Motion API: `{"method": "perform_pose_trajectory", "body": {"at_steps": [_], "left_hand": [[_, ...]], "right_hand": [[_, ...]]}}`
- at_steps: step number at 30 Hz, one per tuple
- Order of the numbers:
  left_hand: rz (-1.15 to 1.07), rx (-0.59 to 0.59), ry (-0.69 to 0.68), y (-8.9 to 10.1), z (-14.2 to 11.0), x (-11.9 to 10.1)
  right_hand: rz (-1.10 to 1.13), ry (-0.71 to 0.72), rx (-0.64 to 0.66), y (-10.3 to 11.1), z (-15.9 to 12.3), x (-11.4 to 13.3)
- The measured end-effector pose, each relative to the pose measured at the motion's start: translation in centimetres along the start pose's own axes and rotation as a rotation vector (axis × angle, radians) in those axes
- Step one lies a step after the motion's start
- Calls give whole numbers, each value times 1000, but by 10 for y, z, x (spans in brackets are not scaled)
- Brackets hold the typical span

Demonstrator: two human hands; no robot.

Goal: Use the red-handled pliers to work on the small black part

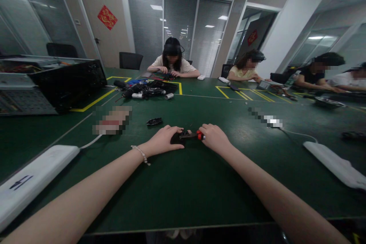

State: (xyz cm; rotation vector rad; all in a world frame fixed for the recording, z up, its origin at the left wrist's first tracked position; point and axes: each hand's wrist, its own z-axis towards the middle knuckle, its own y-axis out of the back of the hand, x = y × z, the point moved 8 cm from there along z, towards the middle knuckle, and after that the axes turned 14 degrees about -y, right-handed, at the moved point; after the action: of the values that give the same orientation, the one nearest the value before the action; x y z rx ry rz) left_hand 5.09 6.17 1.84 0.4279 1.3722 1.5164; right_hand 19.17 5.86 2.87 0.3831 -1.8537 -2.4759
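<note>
In the head view my left hand (161, 140) is closed around a small black part (177, 139), thumb on the near side and fingers on the far side. The part's exact kind is not clear. Pliers (199, 135) with red handles are gripped in my right hand (214, 137), and their dark jaws reach left to the black part. My fingers hide most of the handles. Just beyond my left hand, another small black piece (154, 121) lies on the green table (194, 190).
A pile of black cables (148, 88) lies farther back. An opened computer case (57, 87) stands at the left. White power strips (37, 179) flank my arms, the second power strip (334, 162) being at right. Several people sit across the table, including a person (171, 61) opposite.
</note>
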Motion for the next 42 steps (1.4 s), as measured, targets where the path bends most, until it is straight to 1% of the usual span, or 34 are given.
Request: {"method": "perform_pose_trajectory", "body": {"at_steps": [3, 14, 23, 30, 32, 36, 42], "left_hand": [[-2, -2, -3, -1, 0, 0], [-1, -1, -1, 0, -1, 1], [-6, 9, 12, 0, 0, 2], [13, -3, -7, 2, 0, -3], [18, -8, -15, 2, 1, -3], [22, -8, -20, 2, 0, -3], [7, 3, 5, 2, -1, -1]], "right_hand": [[6, 0, 22, -2, 0, 0], [-31, 13, -19, 6, -1, 2], [-9, 15, -3, -2, 1, 1], [-65, 44, -108, 9, -2, 4], [-70, 50, -119, 12, -3, 5], [-52, 44, -94, 12, -3, 5], [14, -9, 11, 2, -1, 1]]}}
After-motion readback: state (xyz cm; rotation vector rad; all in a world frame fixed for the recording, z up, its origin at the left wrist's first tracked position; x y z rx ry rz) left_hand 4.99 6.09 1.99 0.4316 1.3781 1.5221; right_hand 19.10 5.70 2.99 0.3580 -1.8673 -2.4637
